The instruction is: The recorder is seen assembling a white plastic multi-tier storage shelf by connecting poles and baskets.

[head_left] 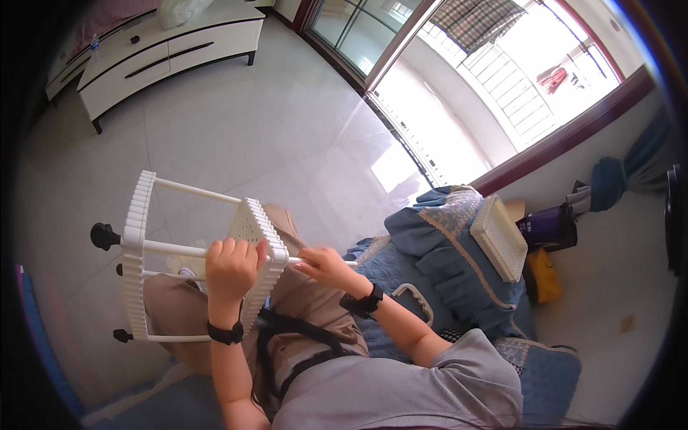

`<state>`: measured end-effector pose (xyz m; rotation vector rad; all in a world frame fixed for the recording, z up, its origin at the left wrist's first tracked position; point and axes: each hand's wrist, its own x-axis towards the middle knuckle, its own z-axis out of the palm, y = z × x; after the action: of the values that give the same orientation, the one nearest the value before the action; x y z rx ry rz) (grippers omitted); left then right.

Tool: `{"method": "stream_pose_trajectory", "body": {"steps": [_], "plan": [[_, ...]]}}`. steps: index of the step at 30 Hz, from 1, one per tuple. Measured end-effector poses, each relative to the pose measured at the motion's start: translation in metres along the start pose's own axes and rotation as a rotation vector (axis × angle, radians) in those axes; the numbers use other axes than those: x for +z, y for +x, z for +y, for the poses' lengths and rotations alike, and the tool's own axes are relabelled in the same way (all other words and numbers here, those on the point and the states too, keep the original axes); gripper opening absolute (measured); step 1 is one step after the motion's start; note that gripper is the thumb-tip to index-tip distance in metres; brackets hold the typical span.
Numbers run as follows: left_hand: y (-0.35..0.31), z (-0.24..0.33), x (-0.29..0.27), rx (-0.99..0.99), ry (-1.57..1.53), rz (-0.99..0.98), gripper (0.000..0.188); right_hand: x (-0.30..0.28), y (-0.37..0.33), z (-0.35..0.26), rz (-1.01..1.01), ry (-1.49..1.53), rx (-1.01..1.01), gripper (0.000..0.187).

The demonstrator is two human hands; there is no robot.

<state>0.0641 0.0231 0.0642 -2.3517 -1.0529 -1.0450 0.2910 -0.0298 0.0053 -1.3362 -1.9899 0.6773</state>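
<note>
A white plastic rolling rack (134, 244) lies on its side across my lap. Its two perforated tiers are joined by white poles, and black caster wheels (105, 236) stick out at its left end. My left hand (233, 272) is closed around the rack near a corner of the right-hand tier (256, 233). From that corner a white pole (351, 264) points right, and my right hand (326, 269) is closed round it close to the tier. The joint between pole and tier is partly hidden by my fingers.
Beside me on the blue quilted sofa (459, 251) are another white tier (499, 239) and a curved white handle (418, 301). A purple container (548, 228) and a yellow bag (545, 276) sit by the wall. A white cabinet (172, 61) stands at the far left; the sliding door (373, 43) is at the back.
</note>
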Motion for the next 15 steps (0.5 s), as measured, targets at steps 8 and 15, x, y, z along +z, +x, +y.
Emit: {"method": "stream_pose_trajectory", "body": {"steps": [8, 15], "plan": [[-0.001, 0.014, 0.001, 0.082, 0.025, -0.047, 0.035, 0.001, -0.042, 0.043, 0.023, -0.229, 0.062, 0.024], [0.003, 0.015, -0.003, 0.121, 0.046, -0.077, 0.037, 0.012, -0.039, 0.047, 0.319, -0.463, -0.058, 0.028]]}}
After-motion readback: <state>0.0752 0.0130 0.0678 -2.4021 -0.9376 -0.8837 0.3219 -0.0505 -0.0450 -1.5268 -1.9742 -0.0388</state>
